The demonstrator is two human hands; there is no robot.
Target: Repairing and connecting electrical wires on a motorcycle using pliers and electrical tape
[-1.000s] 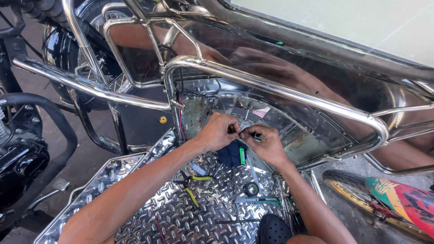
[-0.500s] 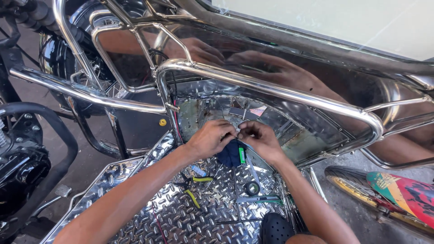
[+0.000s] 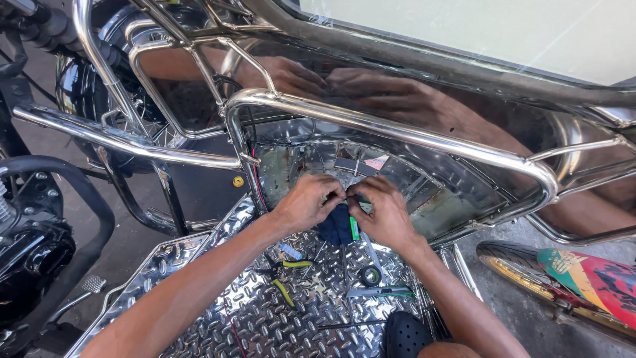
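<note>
My left hand (image 3: pixel 308 202) and my right hand (image 3: pixel 381 212) meet fingertip to fingertip low inside a chrome sidecar shell (image 3: pixel 397 132). Both pinch something small and thin between them, likely a wire, which the fingers mostly hide. A dark blue cloth (image 3: pixel 336 227) hangs just below the fingers, with a small green item (image 3: pixel 354 229) beside it. Red and black wires (image 3: pixel 255 179) run down the chrome post to the left of my left hand.
On the diamond-plate floor (image 3: pixel 199 292) lie yellow-handled pliers (image 3: pixel 285 278), a roll of black tape (image 3: pixel 370 275), a utility knife (image 3: pixel 377 292) and a thin rod. A black sandal (image 3: pixel 405 335) shows at the bottom. A motorcycle (image 3: pixel 40 232) stands left, a wheel with colourful fender (image 3: pixel 583 278) right.
The view has drifted, so both hands sit slightly lower and left in frame. The fingertips stay pinched together at the same spot; the tools on the floor have not moved.
</note>
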